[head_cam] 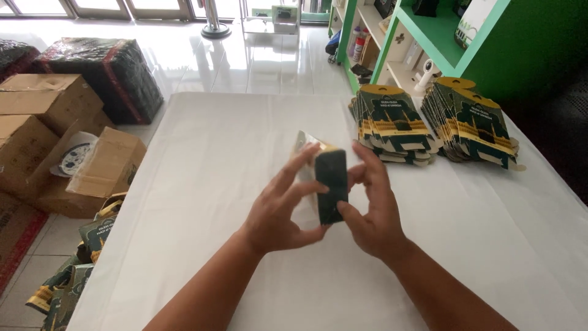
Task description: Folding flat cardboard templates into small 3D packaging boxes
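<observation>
head-worn view, down over table

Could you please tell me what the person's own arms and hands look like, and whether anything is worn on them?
Both forearms are bare, with no sleeves in view. The left hand and right hand wear no gloves, and no rings, watch or bracelets are visible.

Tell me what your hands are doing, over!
Left hand and right hand both grip small dark green carton above white table. Flat carton stacks sit apart. Nothing blocking.
</observation>
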